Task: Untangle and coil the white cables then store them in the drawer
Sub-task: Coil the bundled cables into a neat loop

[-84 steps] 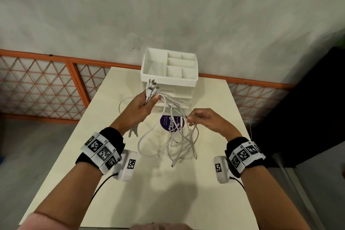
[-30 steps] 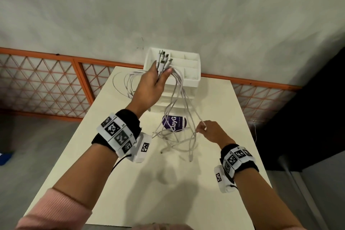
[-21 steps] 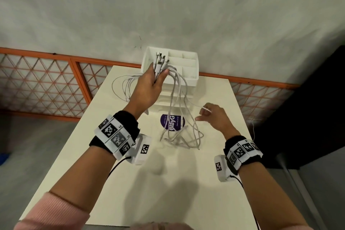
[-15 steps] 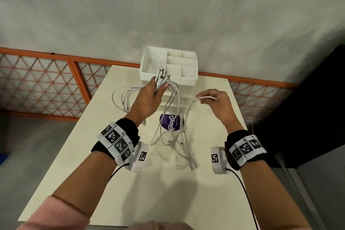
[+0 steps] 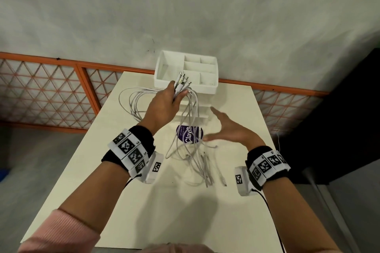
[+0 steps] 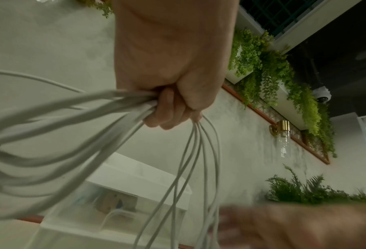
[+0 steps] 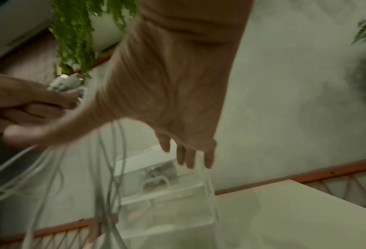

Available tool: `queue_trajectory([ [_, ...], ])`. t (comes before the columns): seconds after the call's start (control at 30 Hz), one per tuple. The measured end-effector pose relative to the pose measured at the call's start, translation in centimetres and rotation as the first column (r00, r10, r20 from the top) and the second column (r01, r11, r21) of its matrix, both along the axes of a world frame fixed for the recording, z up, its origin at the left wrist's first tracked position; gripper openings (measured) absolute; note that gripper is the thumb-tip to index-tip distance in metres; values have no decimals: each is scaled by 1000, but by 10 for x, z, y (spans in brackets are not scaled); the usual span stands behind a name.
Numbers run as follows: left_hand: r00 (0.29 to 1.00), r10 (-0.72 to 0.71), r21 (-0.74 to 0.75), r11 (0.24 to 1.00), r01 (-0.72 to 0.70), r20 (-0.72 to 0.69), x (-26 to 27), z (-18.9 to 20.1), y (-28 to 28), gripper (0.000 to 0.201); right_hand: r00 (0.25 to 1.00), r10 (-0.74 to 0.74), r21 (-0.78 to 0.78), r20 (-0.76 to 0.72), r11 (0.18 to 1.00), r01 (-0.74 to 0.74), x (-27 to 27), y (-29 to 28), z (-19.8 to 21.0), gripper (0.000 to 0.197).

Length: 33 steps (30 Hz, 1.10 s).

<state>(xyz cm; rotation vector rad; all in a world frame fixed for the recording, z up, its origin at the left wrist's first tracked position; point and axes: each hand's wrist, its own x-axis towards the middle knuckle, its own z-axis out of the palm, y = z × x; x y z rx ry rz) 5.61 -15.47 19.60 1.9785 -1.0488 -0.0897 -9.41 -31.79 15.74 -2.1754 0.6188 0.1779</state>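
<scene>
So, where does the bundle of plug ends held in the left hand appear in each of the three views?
Head: the plug ends stick up from the left hand, in front of the white organizer.
Left wrist: plug ends not in view; only the white cables leaving the fist.
Right wrist: plug ends at the left edge, above the fingers.
Shared landmark: the white organizer, low in both wrist views.

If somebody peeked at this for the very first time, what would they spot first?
Probably the left hand lifted over the table, gripping a bunch of white cables whose ends hang down to the tabletop. Next, the right hand open beside the dangling strands, holding nothing. Behind them, at the table's far edge, stands a white drawer organizer.
</scene>
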Motion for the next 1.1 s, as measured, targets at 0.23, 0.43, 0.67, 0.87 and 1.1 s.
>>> queue_trajectory([
  [0.23,995,-79,-74,994,75,-54,-11,9,0,35,914,-22,120,405,992,-29,37,24,16,38],
  [0.43,987,-133,0,991,133,-91,-3,-2,11,32,893,-56,80,446,997,22,29,-1,22,29],
  [0.67,898,-174,-85,985,153,-404,0,-13,24,18,977,-196,-338,-87,928,156,9,-30,20,66],
  [0.87,698,-332,-335,932,138,-635,-11,-6,13,43,978,208,-209,-21,956,-208,25,29,26,113],
  [1.1,576,-342,-513,844,-160,-743,0,-7,13,40,938,256,160,233,942,-297,40,73,14,21],
])
